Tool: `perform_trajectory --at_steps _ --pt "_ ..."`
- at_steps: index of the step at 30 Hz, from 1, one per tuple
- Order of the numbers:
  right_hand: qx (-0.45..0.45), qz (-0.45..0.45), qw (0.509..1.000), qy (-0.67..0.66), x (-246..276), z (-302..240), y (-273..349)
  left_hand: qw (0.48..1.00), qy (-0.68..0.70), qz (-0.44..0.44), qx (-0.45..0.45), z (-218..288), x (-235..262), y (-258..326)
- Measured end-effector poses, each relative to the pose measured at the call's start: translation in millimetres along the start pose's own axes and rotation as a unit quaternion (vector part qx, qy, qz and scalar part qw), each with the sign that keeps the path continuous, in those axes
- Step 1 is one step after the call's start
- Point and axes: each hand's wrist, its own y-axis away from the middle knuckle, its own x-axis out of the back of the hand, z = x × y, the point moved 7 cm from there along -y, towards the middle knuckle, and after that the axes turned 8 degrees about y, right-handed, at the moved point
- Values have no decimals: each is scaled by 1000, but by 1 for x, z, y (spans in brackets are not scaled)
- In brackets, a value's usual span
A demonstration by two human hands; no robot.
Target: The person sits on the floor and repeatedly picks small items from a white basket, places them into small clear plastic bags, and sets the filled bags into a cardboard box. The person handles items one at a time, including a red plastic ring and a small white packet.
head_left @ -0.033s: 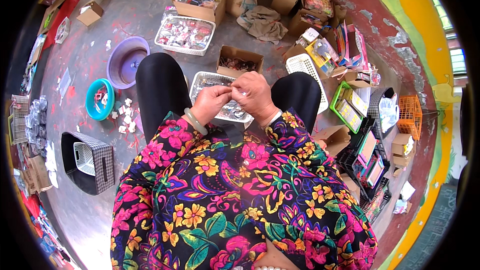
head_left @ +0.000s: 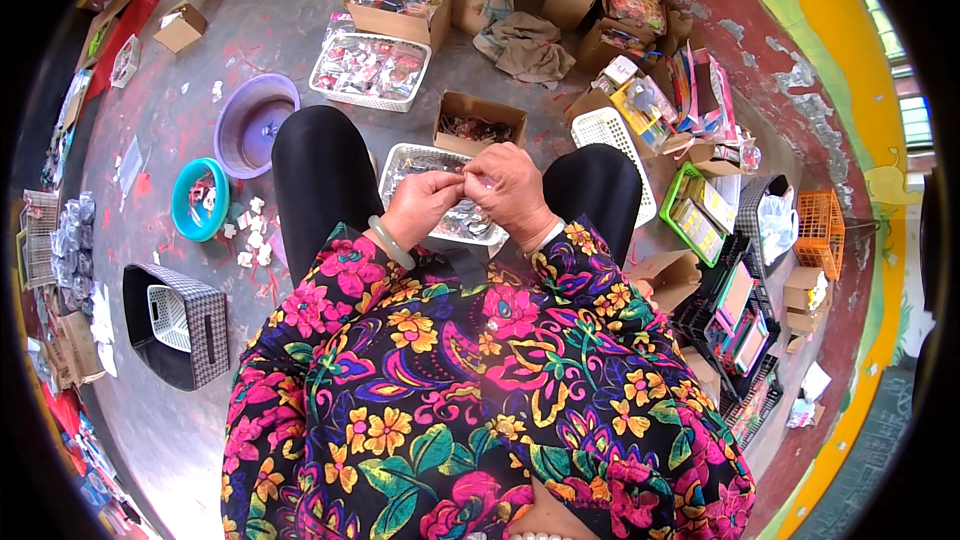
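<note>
The person sits on the floor in a flowery top, knees apart in black trousers. The left hand (head_left: 420, 205), with a pale green bangle (head_left: 390, 242) on its wrist, and the right hand (head_left: 510, 185) meet in front of the body. Their fingertips pinch together on one tiny thing (head_left: 470, 180); it is too small to tell what it is.

Right under the hands, between the knees, sits a clear tray (head_left: 405, 175) of small shiny bits. The hands cover its middle. Just past it is an open brown box (head_left: 480, 122) of dark bits.

To the left are a teal bowl (head_left: 198, 200) and a purple tub (head_left: 255, 122). To the right lies a white basket (head_left: 612, 135). Farther off stands a white crate (head_left: 370, 68) of red packets, then more boxes by the wall.
</note>
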Motion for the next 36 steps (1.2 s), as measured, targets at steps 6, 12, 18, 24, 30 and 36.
perform_trajectory --at_steps 6,12,18,24,30,36 --pt "-234 -62 919 -310 -16 43 9 997 68 -21 24 5 -1 0" --pt "-338 -93 826 -442 3 50 13 991 127 -3 39 16 -3 2" --pt "-322 61 828 -454 81 66 17 992 126 25 4 24 4 4" --pt "-348 197 858 -322 190 126 91 985 156 65 12 35 5 13" --pt "-474 128 870 -40 184 215 266 983 171 50 43 32 0 11" --pt "-333 -116 894 278 133 238 366 984 163 50 51 25 1 9"
